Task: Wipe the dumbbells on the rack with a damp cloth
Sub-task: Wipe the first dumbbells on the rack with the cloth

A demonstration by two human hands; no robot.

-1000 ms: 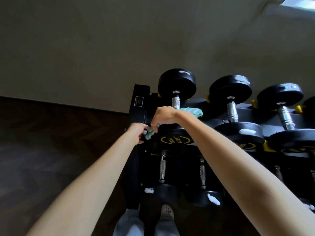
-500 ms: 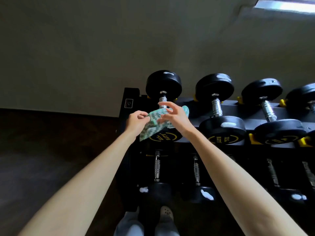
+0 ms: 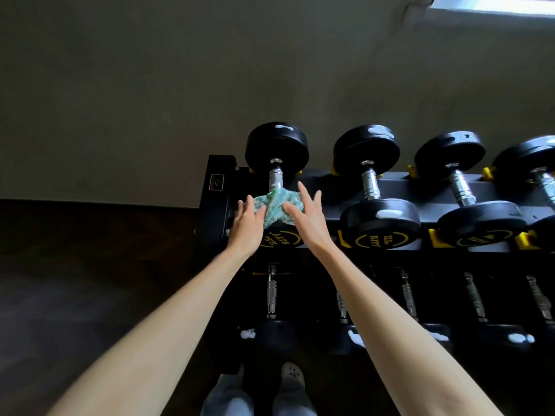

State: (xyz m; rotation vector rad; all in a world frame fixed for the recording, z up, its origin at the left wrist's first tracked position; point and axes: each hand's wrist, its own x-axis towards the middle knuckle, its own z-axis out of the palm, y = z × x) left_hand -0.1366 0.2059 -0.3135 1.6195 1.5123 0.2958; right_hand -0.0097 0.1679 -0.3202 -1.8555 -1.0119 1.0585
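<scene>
Dumbbells (image 3: 380,219) line the top tier of a black rack (image 3: 420,187), with a crumpled green cloth (image 3: 277,207) draped over the leftmost dumbbell (image 3: 276,148) where handle meets near head. The left hand (image 3: 247,223) and right hand (image 3: 309,217) flank the cloth, fingers straight and spread, thumbs touching it. Lower-tier dumbbells (image 3: 271,295) sit below.

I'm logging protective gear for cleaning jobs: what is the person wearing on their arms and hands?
Nothing. The left hand and right hand are bare: no gloves, and no ring, watch or bracelet is visible. The left forearm and right forearm are bare too; no sleeve shows in frame.
</scene>
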